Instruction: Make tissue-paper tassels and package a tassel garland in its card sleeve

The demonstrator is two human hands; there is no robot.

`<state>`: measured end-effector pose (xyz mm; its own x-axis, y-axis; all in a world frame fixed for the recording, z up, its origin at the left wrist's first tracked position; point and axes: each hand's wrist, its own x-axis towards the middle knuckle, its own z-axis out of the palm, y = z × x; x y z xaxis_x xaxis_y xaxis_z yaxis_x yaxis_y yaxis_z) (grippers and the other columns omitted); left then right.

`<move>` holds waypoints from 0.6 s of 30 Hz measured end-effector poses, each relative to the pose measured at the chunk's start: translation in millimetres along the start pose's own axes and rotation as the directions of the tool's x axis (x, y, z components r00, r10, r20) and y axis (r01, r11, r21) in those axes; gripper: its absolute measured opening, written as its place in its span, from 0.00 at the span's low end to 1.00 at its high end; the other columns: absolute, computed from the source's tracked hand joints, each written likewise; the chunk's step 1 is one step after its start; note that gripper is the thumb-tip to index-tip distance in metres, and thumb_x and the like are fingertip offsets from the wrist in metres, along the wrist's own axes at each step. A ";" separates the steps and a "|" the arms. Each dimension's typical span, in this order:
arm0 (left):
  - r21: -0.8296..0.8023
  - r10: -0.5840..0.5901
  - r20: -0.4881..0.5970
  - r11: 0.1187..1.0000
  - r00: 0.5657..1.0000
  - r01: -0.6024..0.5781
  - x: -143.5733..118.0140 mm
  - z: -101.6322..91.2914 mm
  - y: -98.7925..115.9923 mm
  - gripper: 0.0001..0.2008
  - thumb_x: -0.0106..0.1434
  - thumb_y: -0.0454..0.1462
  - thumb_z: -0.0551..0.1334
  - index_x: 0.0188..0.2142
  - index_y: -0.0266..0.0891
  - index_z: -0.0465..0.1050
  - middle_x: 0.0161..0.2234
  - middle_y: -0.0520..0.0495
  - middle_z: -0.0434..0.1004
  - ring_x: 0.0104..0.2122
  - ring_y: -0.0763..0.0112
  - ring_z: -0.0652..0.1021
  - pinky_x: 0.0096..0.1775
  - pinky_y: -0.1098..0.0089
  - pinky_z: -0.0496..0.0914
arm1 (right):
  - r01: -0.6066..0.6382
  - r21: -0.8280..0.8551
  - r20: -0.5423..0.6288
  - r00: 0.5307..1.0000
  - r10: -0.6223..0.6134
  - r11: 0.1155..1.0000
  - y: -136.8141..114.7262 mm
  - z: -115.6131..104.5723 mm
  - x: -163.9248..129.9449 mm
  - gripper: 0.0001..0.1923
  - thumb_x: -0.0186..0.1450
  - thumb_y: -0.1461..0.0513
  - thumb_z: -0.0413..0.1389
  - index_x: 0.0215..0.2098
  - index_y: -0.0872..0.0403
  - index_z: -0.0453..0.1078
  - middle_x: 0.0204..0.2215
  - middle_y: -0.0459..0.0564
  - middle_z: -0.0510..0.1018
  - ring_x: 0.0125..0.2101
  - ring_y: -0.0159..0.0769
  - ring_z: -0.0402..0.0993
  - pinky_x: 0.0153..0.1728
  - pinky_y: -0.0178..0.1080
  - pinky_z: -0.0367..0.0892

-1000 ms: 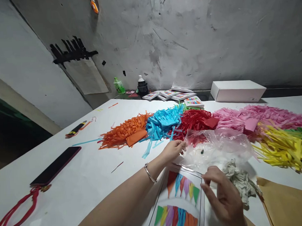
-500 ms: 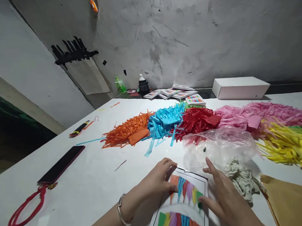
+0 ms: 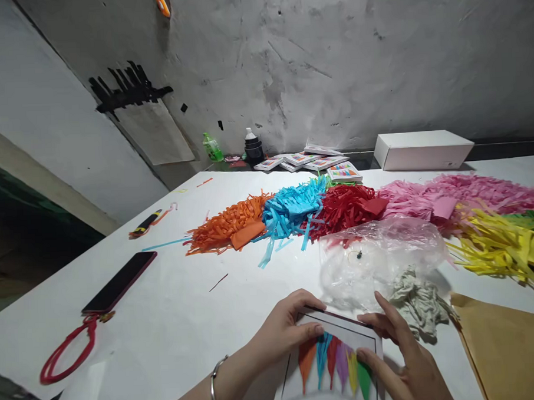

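Phone with red strap far left on the white table, well apart from my hands. My left hand lies on the card, fingers loosely curled over its far left corner, thumb pressed on the face; a light hold, not a fist. The card sits at the near edge of the table, in front of me, long axis running away from me toward the wall, top edge pointing at the plastic bag. Printed coloured pennants hang down toward me. My right hand is open, fingers spread flat along the card's right edge, gripping nothing. Grey rag just beside it, brown paper further right. Half a second ago the left fingertips lay flat on the card's top; now they hook its corner, and both hands sit lower in view.
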<state>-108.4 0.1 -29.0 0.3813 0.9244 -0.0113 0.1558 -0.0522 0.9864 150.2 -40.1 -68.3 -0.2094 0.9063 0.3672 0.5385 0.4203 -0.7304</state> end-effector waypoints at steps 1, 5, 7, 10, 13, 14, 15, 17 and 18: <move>-0.011 0.021 -0.024 1.000 0.999 -0.021 -1.5 2.4 3.2 0.19 0.59 0.50 0.70 0.42 0.40 0.78 0.40 0.45 0.74 0.42 0.62 0.75 0.46 0.65 0.68 | -0.009 0.022 -0.014 1.000 0.010 1.000 -1.5 -2.8 1.4 0.38 0.69 0.58 0.56 0.72 0.44 0.44 0.46 0.53 0.82 0.44 0.41 0.82 0.23 0.29 0.75; 0.012 0.072 -0.082 0.997 0.994 -0.071 -5.2 8.9 20.4 0.16 0.60 0.49 0.70 0.40 0.41 0.80 0.39 0.45 0.74 0.40 0.62 0.76 0.44 0.65 0.68 | 0.034 0.055 -0.171 0.985 -0.024 0.998 -14.6 -23.6 18.5 0.21 0.67 0.57 0.59 0.58 0.44 0.68 0.45 0.53 0.80 0.44 0.43 0.80 0.28 0.33 0.77; 0.042 0.080 -0.092 0.996 0.993 -0.076 -5.8 11.6 29.1 0.15 0.60 0.49 0.69 0.40 0.41 0.81 0.40 0.44 0.75 0.40 0.62 0.75 0.43 0.65 0.68 | 0.049 0.116 -0.199 0.980 -0.025 0.992 -26.5 -35.5 32.4 0.09 0.65 0.56 0.60 0.43 0.46 0.75 0.42 0.52 0.79 0.43 0.44 0.79 0.35 0.36 0.77; 0.075 0.093 -0.088 0.993 0.992 -0.086 -5.9 16.0 37.3 0.16 0.61 0.49 0.69 0.40 0.42 0.81 0.40 0.44 0.75 0.39 0.62 0.75 0.40 0.66 0.68 | -0.094 0.321 0.029 0.996 0.089 0.942 -45.6 -46.3 53.3 0.08 0.64 0.54 0.61 0.31 0.49 0.74 0.30 0.48 0.78 0.32 0.39 0.78 0.31 0.34 0.74; 0.084 0.087 -0.093 0.993 0.992 -0.079 -5.8 20.0 39.3 0.17 0.60 0.51 0.69 0.40 0.41 0.80 0.39 0.44 0.74 0.37 0.64 0.74 0.37 0.68 0.67 | -0.264 0.367 0.268 0.948 0.170 0.892 -57.4 -45.8 67.6 0.09 0.61 0.54 0.61 0.27 0.50 0.73 0.25 0.45 0.77 0.29 0.37 0.75 0.30 0.34 0.72; 0.085 0.083 -0.096 0.994 0.992 -0.075 -5.8 21.0 39.2 0.18 0.60 0.51 0.69 0.40 0.41 0.80 0.38 0.44 0.73 0.36 0.65 0.74 0.36 0.68 0.66 | -0.279 0.353 0.301 0.938 0.174 0.893 -59.0 -44.1 70.3 0.09 0.60 0.55 0.61 0.27 0.50 0.73 0.25 0.45 0.77 0.29 0.37 0.75 0.31 0.34 0.72; 0.086 0.082 -0.098 0.994 0.992 -0.074 -5.8 21.8 38.9 0.18 0.60 0.51 0.69 0.40 0.41 0.80 0.38 0.44 0.73 0.35 0.65 0.74 0.36 0.68 0.66 | -0.279 0.336 0.314 0.934 0.172 0.899 -59.7 -42.0 72.1 0.08 0.60 0.55 0.61 0.27 0.50 0.74 0.25 0.45 0.77 0.30 0.37 0.75 0.31 0.35 0.72; 0.089 0.084 -0.097 0.993 0.992 -0.076 -5.7 22.7 38.1 0.17 0.61 0.50 0.69 0.41 0.41 0.80 0.38 0.45 0.73 0.35 0.65 0.74 0.36 0.68 0.66 | -0.257 0.306 0.303 0.939 0.162 0.917 -59.4 -38.3 73.5 0.08 0.60 0.55 0.60 0.27 0.50 0.74 0.25 0.45 0.77 0.30 0.37 0.74 0.31 0.35 0.71; 0.093 0.088 -0.096 0.993 0.992 -0.079 -5.6 23.0 37.7 0.17 0.61 0.50 0.68 0.41 0.41 0.80 0.38 0.45 0.73 0.36 0.65 0.74 0.36 0.68 0.66 | -0.243 0.293 0.292 0.944 0.156 0.925 -58.8 -37.0 73.5 0.07 0.60 0.55 0.59 0.27 0.49 0.73 0.25 0.45 0.77 0.29 0.37 0.73 0.30 0.35 0.71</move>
<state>-83.8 -15.7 4.5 0.3041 0.9483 0.0909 0.2094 -0.1596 0.9647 133.3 0.1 22.9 -0.3518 0.9338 0.0650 0.3092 0.1815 -0.9335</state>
